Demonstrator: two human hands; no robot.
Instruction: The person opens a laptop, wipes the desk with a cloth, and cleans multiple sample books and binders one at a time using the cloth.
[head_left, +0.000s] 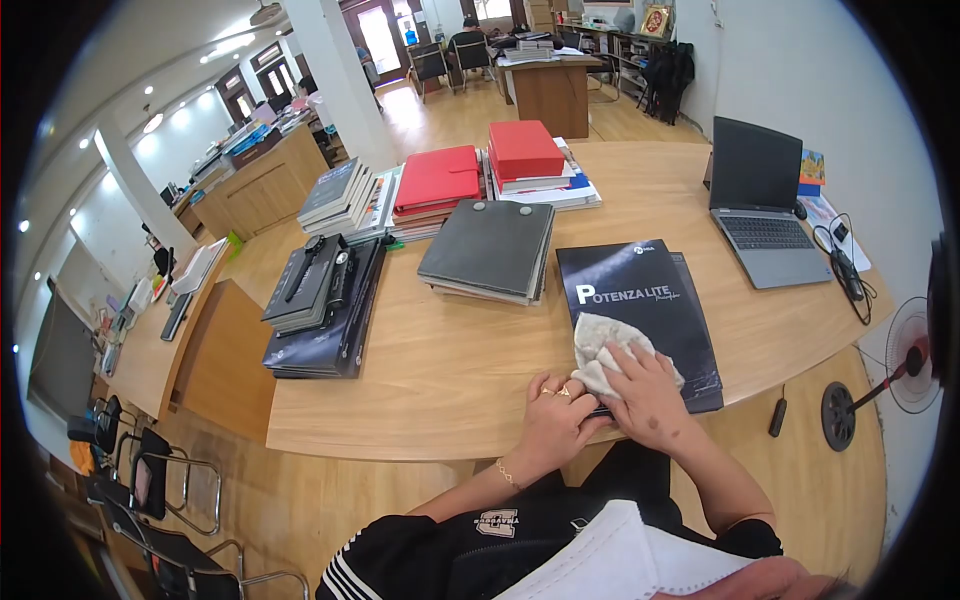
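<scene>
White fabric with a dotted border (640, 550) and a black jacket (430, 560) with white sleeve stripes come closest, below the tabletop's (430, 410) near edge. Just over that edge, right of its middle, lies a black "Potenza Lite" catalogue (625, 270), with a dark folder (712, 375) jutting from beneath its right side. Fingers close together, the right hand (648, 395) presses on a crumpled white cloth (597, 340) upon the cover; I cannot tell whether it grips. The left hand (553, 425), fingers bent, touches it by the catalogue's near left corner, its hold unclear. Beyond, a dark gray binder (485, 250) lies mid-table. Black books (315, 345) are stacked by the left edge, a red folder (437, 180) and red box (525, 150) toward the far edge, and an open laptop (765, 235) near the right end.
</scene>
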